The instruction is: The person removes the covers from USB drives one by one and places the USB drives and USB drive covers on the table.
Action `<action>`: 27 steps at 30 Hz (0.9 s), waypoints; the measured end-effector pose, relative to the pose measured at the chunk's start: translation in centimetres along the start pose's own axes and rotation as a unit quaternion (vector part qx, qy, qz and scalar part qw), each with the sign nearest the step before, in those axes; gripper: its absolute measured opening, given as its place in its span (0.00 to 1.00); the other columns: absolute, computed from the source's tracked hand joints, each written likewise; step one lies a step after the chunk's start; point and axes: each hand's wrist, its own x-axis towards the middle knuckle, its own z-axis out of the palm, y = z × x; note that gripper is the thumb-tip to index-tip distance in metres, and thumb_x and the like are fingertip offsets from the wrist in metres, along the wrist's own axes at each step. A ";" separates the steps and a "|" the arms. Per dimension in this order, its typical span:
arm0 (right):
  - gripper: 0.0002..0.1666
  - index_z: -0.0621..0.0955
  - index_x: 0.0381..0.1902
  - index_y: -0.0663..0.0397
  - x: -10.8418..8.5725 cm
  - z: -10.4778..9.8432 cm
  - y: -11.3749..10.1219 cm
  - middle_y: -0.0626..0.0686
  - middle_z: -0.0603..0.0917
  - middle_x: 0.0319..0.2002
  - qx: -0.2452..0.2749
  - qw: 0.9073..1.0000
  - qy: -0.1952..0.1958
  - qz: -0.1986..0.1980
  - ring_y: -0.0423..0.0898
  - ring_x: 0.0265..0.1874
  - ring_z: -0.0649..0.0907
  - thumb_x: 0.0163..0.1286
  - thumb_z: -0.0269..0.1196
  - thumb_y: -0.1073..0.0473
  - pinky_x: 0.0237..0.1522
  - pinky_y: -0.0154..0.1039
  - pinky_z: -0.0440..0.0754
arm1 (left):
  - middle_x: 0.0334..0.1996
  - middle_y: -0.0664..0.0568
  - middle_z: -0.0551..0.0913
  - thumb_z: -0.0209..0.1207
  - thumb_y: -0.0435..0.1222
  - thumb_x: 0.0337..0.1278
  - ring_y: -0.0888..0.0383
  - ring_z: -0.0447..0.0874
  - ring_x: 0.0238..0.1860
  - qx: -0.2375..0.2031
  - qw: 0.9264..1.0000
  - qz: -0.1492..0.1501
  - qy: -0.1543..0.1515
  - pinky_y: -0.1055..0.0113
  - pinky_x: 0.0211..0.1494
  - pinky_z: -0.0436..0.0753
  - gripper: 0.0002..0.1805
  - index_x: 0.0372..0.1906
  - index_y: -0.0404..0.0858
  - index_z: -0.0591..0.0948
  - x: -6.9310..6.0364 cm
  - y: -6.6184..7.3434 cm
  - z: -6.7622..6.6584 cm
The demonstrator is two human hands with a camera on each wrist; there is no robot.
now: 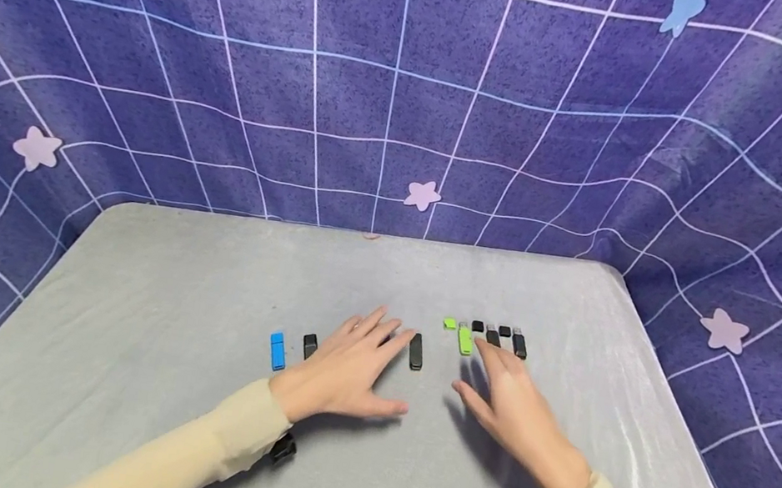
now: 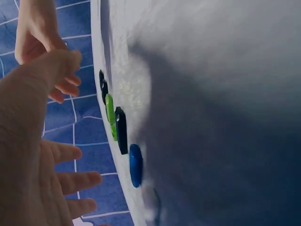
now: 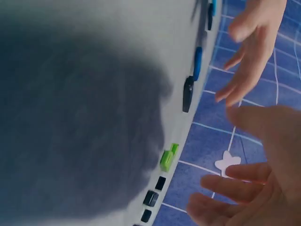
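Note:
My left hand (image 1: 353,365) hovers over the table with its fingers spread, holding nothing. A capped black USB stick (image 1: 416,351) lies just right of its fingertips. Beneath that hand, mostly hidden in the head view, is a blue USB stick (image 3: 198,63). My right hand (image 1: 518,406), fingers apart and thumb out, hangs above the table near a green USB stick (image 1: 465,340) whose plug is bare. Its green cap (image 1: 450,323) lies beside it. Two uncapped black USB sticks, one partly behind the right fingers (image 1: 493,338) and one farther right (image 1: 519,344), lie near their black caps (image 1: 477,325).
Left of my left hand lie another blue USB stick (image 1: 278,351) and a black one (image 1: 310,345), partly covered by the hand. A grey cloth covers the table (image 1: 205,267). Behind it hangs a purple gridded curtain (image 1: 351,103) with stars.

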 end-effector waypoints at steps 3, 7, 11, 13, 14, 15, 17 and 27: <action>0.50 0.70 0.71 0.69 -0.5 -0.5 0.2 0.70 0.79 0.63 -0.012 0.999 -0.023 -0.033 0.69 0.61 0.80 0.62 0.75 0.45 0.65 0.62 0.77 | 0.80 0.44 0.61 0.55 0.76 0.52 0.41 0.47 0.83 -0.005 1.000 -0.004 -0.009 0.37 0.79 0.57 0.58 0.82 0.48 0.58 -2.0 -0.1 0.0; 0.55 0.67 0.73 0.70 -0.8 -0.9 0.3 0.71 0.73 0.69 -0.020 0.996 -0.061 -0.057 0.71 0.67 0.75 0.61 0.74 0.40 0.68 0.63 0.73 | 0.81 0.45 0.59 0.56 0.75 0.52 0.41 0.45 0.83 -0.020 1.000 -0.008 -0.002 0.35 0.79 0.55 0.58 0.83 0.50 0.57 -4.4 -0.3 0.1; 0.59 0.63 0.77 0.67 -0.4 -0.8 0.1 0.71 0.68 0.73 -0.026 0.992 -0.104 -0.062 0.70 0.72 0.70 0.64 0.71 0.34 0.71 0.62 0.70 | 0.80 0.45 0.61 0.58 0.74 0.52 0.39 0.47 0.83 -0.019 1.000 -0.013 0.020 0.33 0.77 0.57 0.57 0.82 0.50 0.59 -6.5 -0.6 0.2; 0.60 0.61 0.78 0.65 -0.1 -0.4 -0.1 0.71 0.66 0.74 -0.027 0.990 -0.123 -0.064 0.70 0.73 0.68 0.65 0.69 0.33 0.71 0.62 0.69 | 0.80 0.44 0.62 0.58 0.74 0.51 0.38 0.49 0.82 -0.012 0.999 -0.017 0.029 0.33 0.77 0.57 0.57 0.81 0.49 0.60 -7.4 -0.8 0.3; 0.60 0.60 0.79 0.65 0.1 -0.2 -0.2 0.71 0.65 0.75 -0.025 0.989 -0.130 -0.065 0.71 0.73 0.68 0.65 0.69 0.32 0.71 0.61 0.69 | 0.80 0.44 0.62 0.58 0.75 0.51 0.38 0.49 0.82 -0.008 0.999 -0.020 0.031 0.33 0.77 0.58 0.58 0.82 0.48 0.60 -7.9 -0.9 0.4; 0.60 0.59 0.79 0.65 0.3 0.0 -0.3 0.72 0.65 0.75 -0.021 0.988 -0.135 -0.066 0.71 0.73 0.68 0.65 0.69 0.33 0.72 0.61 0.68 | 0.79 0.44 0.62 0.58 0.75 0.51 0.37 0.50 0.82 -0.006 0.999 -0.022 0.035 0.33 0.77 0.58 0.58 0.82 0.48 0.59 -8.3 -0.9 0.4; 0.59 0.59 0.79 0.66 0.8 0.5 -0.5 0.73 0.64 0.75 -0.015 0.987 -0.142 -0.071 0.70 0.73 0.68 0.66 0.68 0.34 0.72 0.60 0.68 | 0.79 0.43 0.63 0.58 0.75 0.51 0.37 0.51 0.82 -0.004 0.999 -0.025 0.041 0.33 0.76 0.59 0.59 0.82 0.46 0.59 -9.0 -1.1 0.5; 0.54 0.61 0.77 0.68 3.2 2.9 -1.9 0.73 0.64 0.75 -0.001 0.979 -0.183 -0.088 0.65 0.73 0.71 0.70 0.65 0.36 0.69 0.53 0.74 | 0.78 0.44 0.65 0.61 0.73 0.50 0.39 0.53 0.82 -0.003 0.997 -0.054 0.063 0.34 0.77 0.58 0.60 0.81 0.44 0.59 -11.4 -1.4 0.6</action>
